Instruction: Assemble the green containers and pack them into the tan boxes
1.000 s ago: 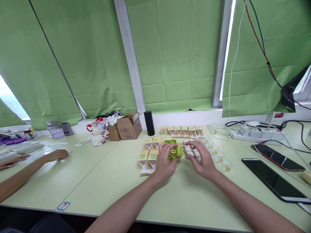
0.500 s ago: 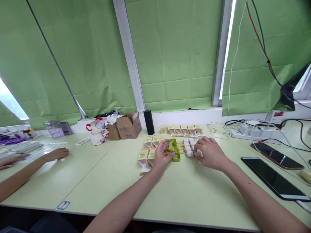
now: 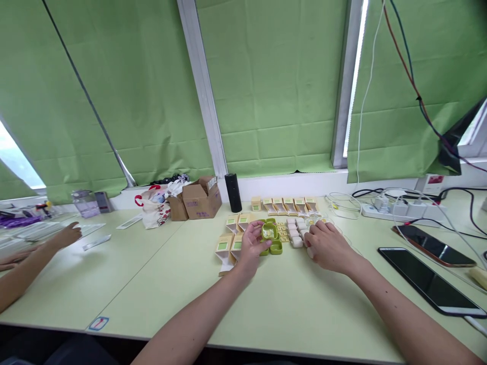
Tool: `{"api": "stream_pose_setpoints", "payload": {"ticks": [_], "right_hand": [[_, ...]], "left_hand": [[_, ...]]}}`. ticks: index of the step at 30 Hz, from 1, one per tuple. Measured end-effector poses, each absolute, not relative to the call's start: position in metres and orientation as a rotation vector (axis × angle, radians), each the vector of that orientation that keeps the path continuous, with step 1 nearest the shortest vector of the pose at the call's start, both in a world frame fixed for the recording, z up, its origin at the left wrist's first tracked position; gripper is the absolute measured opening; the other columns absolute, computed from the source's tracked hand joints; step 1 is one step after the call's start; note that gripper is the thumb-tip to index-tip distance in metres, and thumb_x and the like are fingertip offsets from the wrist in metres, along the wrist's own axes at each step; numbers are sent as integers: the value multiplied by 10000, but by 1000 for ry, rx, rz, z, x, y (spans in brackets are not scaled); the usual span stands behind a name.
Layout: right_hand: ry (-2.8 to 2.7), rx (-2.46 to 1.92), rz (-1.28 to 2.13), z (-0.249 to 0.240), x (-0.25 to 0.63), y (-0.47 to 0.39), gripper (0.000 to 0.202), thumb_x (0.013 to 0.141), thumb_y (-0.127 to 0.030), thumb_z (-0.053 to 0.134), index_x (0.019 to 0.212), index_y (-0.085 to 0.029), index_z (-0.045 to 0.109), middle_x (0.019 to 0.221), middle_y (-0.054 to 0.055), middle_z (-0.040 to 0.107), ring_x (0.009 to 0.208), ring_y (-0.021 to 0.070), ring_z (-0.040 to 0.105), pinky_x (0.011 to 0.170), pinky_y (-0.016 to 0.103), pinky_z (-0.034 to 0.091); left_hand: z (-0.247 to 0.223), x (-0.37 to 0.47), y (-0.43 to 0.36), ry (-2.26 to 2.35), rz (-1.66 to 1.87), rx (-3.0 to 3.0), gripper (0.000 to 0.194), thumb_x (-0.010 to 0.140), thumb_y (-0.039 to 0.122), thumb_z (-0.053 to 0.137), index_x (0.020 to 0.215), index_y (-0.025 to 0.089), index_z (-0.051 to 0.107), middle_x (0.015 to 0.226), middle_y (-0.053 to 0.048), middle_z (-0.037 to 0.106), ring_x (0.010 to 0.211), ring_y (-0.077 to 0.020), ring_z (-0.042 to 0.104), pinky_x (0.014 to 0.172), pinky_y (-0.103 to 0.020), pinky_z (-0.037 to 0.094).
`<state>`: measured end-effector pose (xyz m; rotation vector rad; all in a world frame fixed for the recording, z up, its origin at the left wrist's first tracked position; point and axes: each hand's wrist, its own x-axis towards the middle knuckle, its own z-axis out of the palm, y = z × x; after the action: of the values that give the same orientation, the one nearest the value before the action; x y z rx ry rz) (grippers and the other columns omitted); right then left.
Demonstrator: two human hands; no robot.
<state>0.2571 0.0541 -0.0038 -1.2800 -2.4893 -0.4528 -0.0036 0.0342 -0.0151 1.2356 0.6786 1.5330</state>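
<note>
My left hand [image 3: 251, 246] is closed on a small green square box shell [image 3: 270, 231], its open side tilted up toward me. Other green shells [image 3: 276, 247] lie on the table just beneath it. My right hand [image 3: 327, 245] has its fingers curled together at the right side of the white rounded pieces [image 3: 297, 242]; what sits in its fingertips is hidden. Between both hands are several small yellow printed cards [image 3: 283, 231] in rows. Folded cardboard sleeves with green labels [image 3: 222, 246] stand left of my left hand.
More sleeves [image 3: 289, 205] line up at the back, near a black cylinder [image 3: 233, 192] and a cardboard box [image 3: 202, 197]. At right lie two phones [image 3: 429, 278], cables and a power strip [image 3: 405, 210]. A co-worker's hand [image 3: 67, 234] is at far left.
The green shell in my left hand has tipped so its inside shows more. My right hand has shifted slightly. The co-worker's hand moved left and up, and a white packet now shows near it.
</note>
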Motion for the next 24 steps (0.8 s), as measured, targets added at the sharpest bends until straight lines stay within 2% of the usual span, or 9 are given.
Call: {"api": "stream_pose_setpoints", "payload": {"ticks": [4,7,11,14,17,20,24], "right_hand": [[-2492,-1245,-407,4,255,51,132,756,-97,684,795,-218,715,907,133,706,991,338,591,857,461,420],[-2436,-1194,-205,9,251,49,147,724,-124,727,828,-229,720,947,107,712,1009,334,596,871,468,435],[-2161,-1043,306,10,240,49,112,843,-299,716,943,-251,732,1056,78,709,1012,300,615,878,456,477],[-1809,-895,779,5,229,51,277,877,-480,714,1003,-235,740,1011,77,708,913,261,634,774,400,504],[-1514,-769,1187,1,219,50,424,852,-600,766,1026,-213,759,908,66,722,758,206,611,685,354,498],[-1344,-641,1389,-3,213,50,433,805,-599,836,983,-209,779,960,89,743,778,205,624,659,336,505],[-1221,-589,1490,-10,210,50,420,772,-552,886,1010,-222,785,1038,110,756,878,239,672,687,349,550]], "left_hand": [[-15,-4,33,702,1536,1250,671,617,296,973,1152,228,573,1159,-93,776,1009,-254,737,848,-366,581],[-15,-4,33,720,1543,1249,676,612,291,975,1153,228,574,1180,-101,772,1040,-257,731,856,-363,583],[-15,-4,33,707,1559,1264,667,610,254,960,1146,229,563,1191,-99,773,1058,-254,727,878,-363,583],[-13,-3,31,725,1561,1298,635,629,204,928,1143,226,556,1229,-107,769,1084,-251,722,901,-363,579],[-10,-2,28,755,1558,1340,602,645,173,898,1139,220,556,1238,-114,770,1096,-246,717,914,-356,573],[-7,0,25,770,1550,1372,580,659,181,886,1132,222,553,1240,-115,769,1097,-252,721,912,-362,576],[-7,2,22,784,1536,1411,546,685,188,868,1130,227,555,1268,-114,760,1148,-276,717,920,-384,590]]}}
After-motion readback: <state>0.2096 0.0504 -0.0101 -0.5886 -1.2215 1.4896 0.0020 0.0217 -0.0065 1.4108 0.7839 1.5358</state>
